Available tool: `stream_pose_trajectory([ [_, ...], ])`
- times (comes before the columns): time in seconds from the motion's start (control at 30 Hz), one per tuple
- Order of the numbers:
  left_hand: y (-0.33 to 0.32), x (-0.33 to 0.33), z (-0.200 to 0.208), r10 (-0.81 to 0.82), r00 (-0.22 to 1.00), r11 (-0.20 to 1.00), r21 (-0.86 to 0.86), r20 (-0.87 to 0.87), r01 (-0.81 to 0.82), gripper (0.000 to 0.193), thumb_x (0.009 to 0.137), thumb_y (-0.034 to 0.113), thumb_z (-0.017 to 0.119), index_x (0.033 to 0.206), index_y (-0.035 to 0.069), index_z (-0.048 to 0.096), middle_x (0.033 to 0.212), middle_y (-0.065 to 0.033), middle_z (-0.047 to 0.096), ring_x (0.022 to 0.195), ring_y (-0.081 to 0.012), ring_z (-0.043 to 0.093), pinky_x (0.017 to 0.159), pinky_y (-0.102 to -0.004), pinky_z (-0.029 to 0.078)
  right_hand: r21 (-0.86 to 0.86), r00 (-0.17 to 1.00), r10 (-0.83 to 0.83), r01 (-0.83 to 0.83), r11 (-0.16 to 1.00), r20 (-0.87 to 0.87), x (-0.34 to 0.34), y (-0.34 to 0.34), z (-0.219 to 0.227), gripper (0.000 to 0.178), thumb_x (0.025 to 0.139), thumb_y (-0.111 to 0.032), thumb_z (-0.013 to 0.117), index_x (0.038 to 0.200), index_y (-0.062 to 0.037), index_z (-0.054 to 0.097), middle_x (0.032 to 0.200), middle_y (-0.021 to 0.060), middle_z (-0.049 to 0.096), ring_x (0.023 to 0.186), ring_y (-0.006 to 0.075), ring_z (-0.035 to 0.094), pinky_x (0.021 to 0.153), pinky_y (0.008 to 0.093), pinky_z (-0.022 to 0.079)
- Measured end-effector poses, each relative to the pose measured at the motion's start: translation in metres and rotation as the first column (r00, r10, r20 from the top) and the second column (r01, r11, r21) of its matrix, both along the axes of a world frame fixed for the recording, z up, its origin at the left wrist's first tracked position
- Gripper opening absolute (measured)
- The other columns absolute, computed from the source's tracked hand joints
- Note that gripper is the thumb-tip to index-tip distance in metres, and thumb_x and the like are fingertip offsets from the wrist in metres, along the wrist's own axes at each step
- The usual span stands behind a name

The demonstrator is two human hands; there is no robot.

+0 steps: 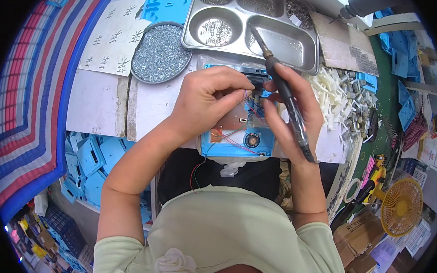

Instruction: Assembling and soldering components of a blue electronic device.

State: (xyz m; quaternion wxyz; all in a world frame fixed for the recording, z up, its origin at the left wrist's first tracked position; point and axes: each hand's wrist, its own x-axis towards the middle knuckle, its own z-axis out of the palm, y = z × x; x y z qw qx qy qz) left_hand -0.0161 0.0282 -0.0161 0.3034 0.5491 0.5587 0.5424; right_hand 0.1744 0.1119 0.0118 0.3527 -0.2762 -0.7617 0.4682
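Head view, and in went both of the person's hands! Left hand [204, 100]: thumb and forefinger pinched together by thin wires [250, 105], grip on them impossible to tell. Right hand [308, 113]: clamped around a black pen-shaped tool [286, 97], tip pointing away. Beneath the 2 lay the blue casing [210, 149], brown board [232, 120] over it, at the bench's [153, 108] near edge.

From here the tray [292, 33] gleams, smooth bare metal, and the small pins [162, 53] glitter like metal too. The casing [220, 149] is smooth plastic, the board [231, 121] matt. The tool's grip [290, 103] looks faintly glossy; the striped sheet [44, 103], woven cloth.
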Motion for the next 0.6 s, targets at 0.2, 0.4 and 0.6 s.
stream_pose_trajectory([
  [0.2, -0.003, -0.012, -0.005, -0.104, 0.949, 0.969, 0.185, -0.297, 0.164, 0.019, 0.08, 0.004, 0.076, 0.099, 0.004, 0.076, 0.101, -0.0079, 0.075, 0.082, -0.022, 0.073, 0.07, -0.0326, 0.059, -0.066, 0.995, -0.102, 0.102, 0.993, -0.003, 0.024, -0.013, -0.001, 0.05, 0.086, 0.009, 0.068, 0.134, -0.0036, 0.062, 0.108, 0.0102, 0.07, 0.092, 0.0134, 0.068, 0.082, 0.0265, 0.054],
  [0.4, 0.004, -0.009, -0.005, -0.195, 0.802, 0.916, 0.187, -0.565, 0.355, 0.022, 0.078, 0.007, 0.078, 0.099, 0.008, 0.074, 0.093, -0.0062, 0.073, 0.076, -0.022, 0.072, 0.067, -0.0336, 0.058, -0.066, 0.994, -0.105, 0.105, 0.992, 0.01, 0.025, -0.01, -0.002, 0.05, 0.086, 0.007, 0.071, 0.134, -0.002, 0.061, 0.104, 0.008, 0.069, 0.092, 0.0108, 0.068, 0.083, 0.0249, 0.054],
  [0.6, -0.005, 0.002, 0.008, 0.064, 0.919, 0.964, -0.261, 0.389, 0.043, 0.006, 0.091, 0.001, 0.073, 0.097, 0.0, 0.07, 0.078, -0.0025, 0.068, 0.065, -0.0041, 0.062, 0.057, -0.0224, 0.05, -0.075, 0.997, -0.077, 0.074, 0.994, -0.026, 0.008, -0.008, -0.005, 0.05, 0.086, 0.006, 0.072, 0.134, -0.002, 0.062, 0.104, 0.008, 0.07, 0.094, 0.0118, 0.069, 0.084, 0.0253, 0.055],
])
